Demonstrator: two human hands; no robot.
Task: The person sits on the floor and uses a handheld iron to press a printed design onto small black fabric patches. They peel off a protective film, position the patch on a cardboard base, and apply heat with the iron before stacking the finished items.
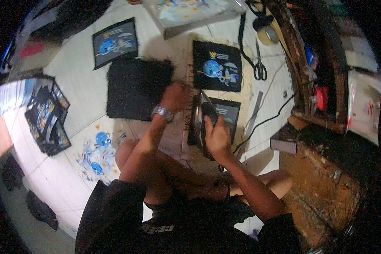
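My right hand (pixel 219 137) is wrapped around the handle of a clothes iron (pixel 202 120). The iron lies over the left part of a black printed cloth patch (pixel 228 111), on a pale cloth (pixel 246 86) with lettering along its left edge. Farther up on that cloth is another black patch (pixel 218 67) with a blue print. My left hand (pixel 176 97), with a metal watch at the wrist, is between the pale cloth and a pile of plain black cloth squares (pixel 135 91) with frayed edges. Its fingers are blurred, so their grip is unclear.
A finished-looking printed patch (pixel 115 43) and several more patches (pixel 48 116) lie to the left. Printed film pieces (pixel 98 152) rest by my knee. Scissors (pixel 259 70), a tape roll (pixel 268 35), the power cord (pixel 266 122) and a wooden shelf (pixel 326 118) are on the right.
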